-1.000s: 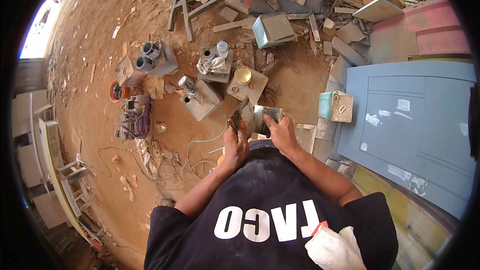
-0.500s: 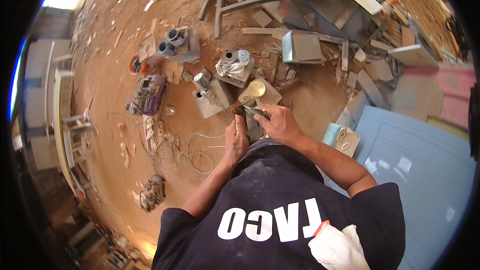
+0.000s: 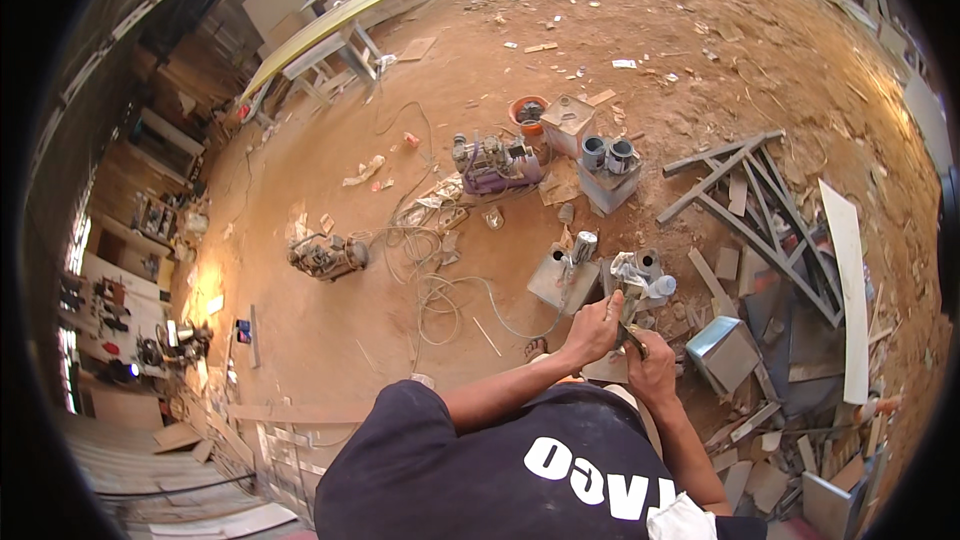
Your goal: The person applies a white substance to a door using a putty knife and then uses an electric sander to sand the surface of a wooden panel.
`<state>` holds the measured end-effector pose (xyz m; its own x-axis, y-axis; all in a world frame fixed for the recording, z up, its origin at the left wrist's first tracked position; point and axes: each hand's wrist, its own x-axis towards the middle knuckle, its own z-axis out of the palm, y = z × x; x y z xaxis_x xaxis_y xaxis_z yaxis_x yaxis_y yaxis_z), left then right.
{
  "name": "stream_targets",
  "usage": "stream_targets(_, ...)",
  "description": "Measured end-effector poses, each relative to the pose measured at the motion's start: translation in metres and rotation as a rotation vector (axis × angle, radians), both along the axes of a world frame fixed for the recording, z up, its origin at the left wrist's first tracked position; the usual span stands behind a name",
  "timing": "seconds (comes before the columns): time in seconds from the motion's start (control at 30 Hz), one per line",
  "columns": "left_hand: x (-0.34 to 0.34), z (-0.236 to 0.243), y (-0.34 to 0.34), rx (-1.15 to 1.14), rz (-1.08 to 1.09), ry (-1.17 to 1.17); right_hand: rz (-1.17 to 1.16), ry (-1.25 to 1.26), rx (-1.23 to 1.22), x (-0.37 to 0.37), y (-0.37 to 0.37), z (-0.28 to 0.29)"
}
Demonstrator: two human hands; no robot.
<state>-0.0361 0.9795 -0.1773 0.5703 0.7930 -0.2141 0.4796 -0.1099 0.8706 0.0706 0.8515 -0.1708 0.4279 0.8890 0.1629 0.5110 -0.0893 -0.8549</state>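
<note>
My left hand [image 3: 597, 328] is closed with its thumb pointing up and away from me; what its fingers grip is hidden. Close beside it on the right, my right hand [image 3: 652, 365] is wrapped around a small dark hand tool [image 3: 630, 338], too small to name surely. The tool's tip meets the left hand's fingers. Just beyond my hands stand a square metal can [image 3: 553, 285] with a small silver cup [image 3: 584, 244] on it, and another can topped by a crumpled whitish cloth [image 3: 626, 268] and a translucent cup [image 3: 662, 286].
A purple compressor [image 3: 497, 168], a small engine-like machine [image 3: 326, 256] and a looped hose [image 3: 440, 310] lie on the dirt floor to the left. Farther off stand more square cans [image 3: 610, 185] and an orange bucket [image 3: 527, 112]. Metal trusses [image 3: 765, 210] and scrap boards [image 3: 725, 355] crowd the right.
The view has swung left, so the cans and scrap sit farther right in it. Both hands stay close together, and the right one keeps its hold on the dark tool.
</note>
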Motion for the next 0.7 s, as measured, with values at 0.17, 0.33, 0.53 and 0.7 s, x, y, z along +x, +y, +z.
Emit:
stream_targets(0.17,0.001,-0.009,0.015,0.03,0.049,-0.011,0.056,0.004,0.019,0.0,0.014,-0.002)
stream_targets(0.33,0.003,0.001,0.028,0.067,0.04,-0.044,0.03,-0.005,0.017,-0.002,0.024,-0.003)
stream_targets(0.53,0.001,0.002,0.04,0.047,-0.009,-0.072,0.0,0.002,-0.008,-0.011,0.03,0.002)
stream_targets(0.7,-0.003,0.002,0.044,0.033,-0.015,-0.068,-0.03,-0.017,-0.03,-0.022,0.032,0.004)
